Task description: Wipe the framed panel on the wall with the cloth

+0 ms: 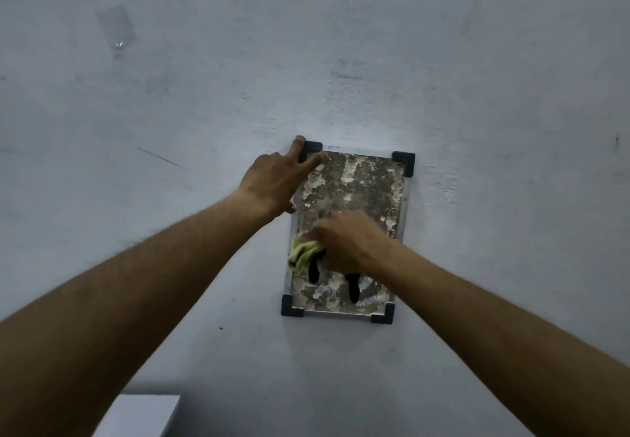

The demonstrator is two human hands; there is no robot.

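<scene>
Left hand [272,184] lies open, bracing the framed panel [361,184] steady; right hand [347,242] scrubs, gripping the cloth [301,252].

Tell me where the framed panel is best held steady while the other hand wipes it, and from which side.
Judging by its pose, hold the framed panel at its upper left corner cap, coming in from the left. The left hand already braces there, fingers spread over the edge. That leaves the face clear for the right hand pressing the yellow-green cloth lower down.
</scene>
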